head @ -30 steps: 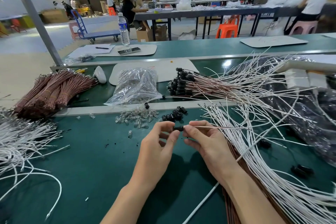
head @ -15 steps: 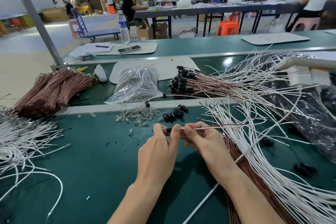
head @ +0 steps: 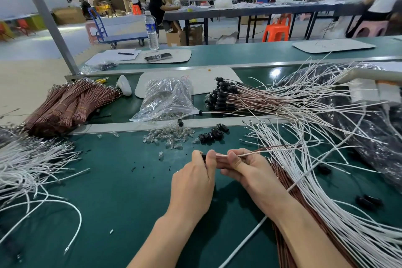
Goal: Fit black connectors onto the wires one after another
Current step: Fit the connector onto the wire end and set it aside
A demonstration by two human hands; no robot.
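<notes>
Left hand (head: 193, 180): fingers curled, pinching a black connector (head: 203, 156) above the green mat (head: 121, 191).
Right hand (head: 245, 169): pinching the wire (head: 250, 153) just beside that connector.
Loose connectors (head: 212, 135): small heap beyond the hands, beside clear bulbs (head: 169, 136).
Fitted wires (head: 221, 98): bundled farther back, right of a plastic bag (head: 167, 100).

Two bare hands on bare forearms.
The left hand (head: 193, 180) and right hand (head: 250, 174) are uncovered, as are both forearms down to the lower edge of view; the fingers are slender, and the nails that show are short and plain.
</notes>
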